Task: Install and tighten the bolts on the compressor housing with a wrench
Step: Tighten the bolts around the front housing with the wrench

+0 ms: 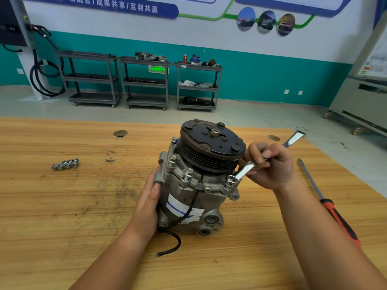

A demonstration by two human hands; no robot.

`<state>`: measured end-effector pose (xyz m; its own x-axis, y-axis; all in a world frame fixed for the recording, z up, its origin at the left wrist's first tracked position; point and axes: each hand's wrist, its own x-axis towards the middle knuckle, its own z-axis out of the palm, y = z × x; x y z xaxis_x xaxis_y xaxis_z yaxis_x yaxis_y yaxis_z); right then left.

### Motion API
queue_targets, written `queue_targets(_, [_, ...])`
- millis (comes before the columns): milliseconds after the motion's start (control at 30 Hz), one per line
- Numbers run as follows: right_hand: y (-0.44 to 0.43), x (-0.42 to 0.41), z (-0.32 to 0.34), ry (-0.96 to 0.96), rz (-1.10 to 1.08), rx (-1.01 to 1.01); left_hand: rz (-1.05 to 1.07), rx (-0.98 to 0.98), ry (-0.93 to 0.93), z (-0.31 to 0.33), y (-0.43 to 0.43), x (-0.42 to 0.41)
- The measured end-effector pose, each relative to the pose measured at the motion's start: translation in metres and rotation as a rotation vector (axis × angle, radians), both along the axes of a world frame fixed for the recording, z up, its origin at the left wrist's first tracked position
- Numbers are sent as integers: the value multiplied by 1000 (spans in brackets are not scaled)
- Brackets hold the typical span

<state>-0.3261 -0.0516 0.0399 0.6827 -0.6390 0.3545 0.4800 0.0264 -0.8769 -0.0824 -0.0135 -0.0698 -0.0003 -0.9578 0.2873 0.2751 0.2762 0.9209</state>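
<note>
A grey metal compressor [188,197] with a black pulley on top stands on the wooden table [62,206]. Several bolts stick up from its housing flange, one at the front [189,173]. My left hand [149,197] wraps around the housing's left side and steadies it. My right hand [269,164] grips the shaft of a silver wrench [245,171], whose ring end sits over a bolt at the flange's right corner [231,182]. The wrench's other end pokes out behind my fingers.
Several loose bolts [65,164] lie together on the table at the left. A screwdriver with a red and black handle [333,208] lies at the right, close to my right forearm. A black cable [171,243] trails from the compressor toward me.
</note>
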Motion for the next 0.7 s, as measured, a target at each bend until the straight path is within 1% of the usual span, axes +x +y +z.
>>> queue_targets(100, [-6,-3,1,21,95,3,14,6,-1,0,-1,0])
queue_targets(233, [-14,-3,-4,45,221,122,-4,19,6,-2,-2,1])
queue_targets(367, [-16,-10,3,118,184,75,19,39,-25,3,0,2])
queue_targets(433, [-10,-16,1,118,161,91,20,25,-32,4,0,2])
queue_targets(500, [4,-20,-7,84,94,138,12,17,-41,3,0,2])
queue_targets(567, [24,-23,-13,78,-49,135,12,28,-52,2,-1,2])
queue_targets(700, [73,-20,-21,148,-573,27,-17,50,-27,1,-1,3])
